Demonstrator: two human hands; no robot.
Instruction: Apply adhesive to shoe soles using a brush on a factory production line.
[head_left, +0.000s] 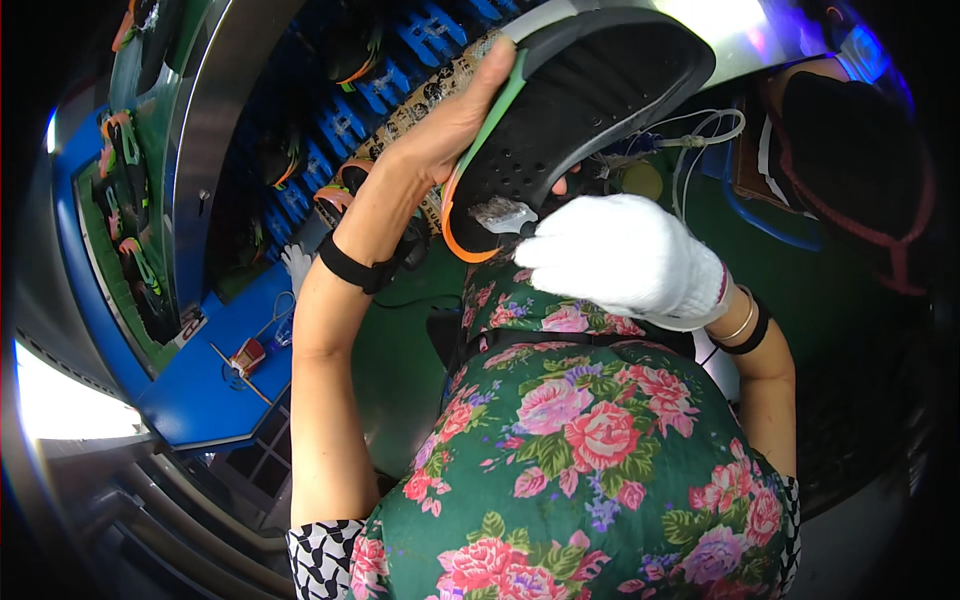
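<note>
A black shoe sole (590, 110) with a green and orange edge is held up, tilted, with its orange end toward me. My bare left hand (450, 125) grips it along the green left edge, thumb lying against that edge. My right hand (625, 255), in a white knitted glove, is closed on a small brush (507, 215) whose pale, whitish head rests at the sole's surface near the orange end. Most of the brush's handle is hidden by the glove. Small holes dot the sole just above the brush.
A blue table (190, 405) on the left carries a red reel-like item (247, 357) and a white glove (297, 265). More soles (130, 170) lie behind a metal frame (190, 150) and among blue racks (345, 125). White tubing (735, 122) and a red-framed seat (910, 245) are on the right.
</note>
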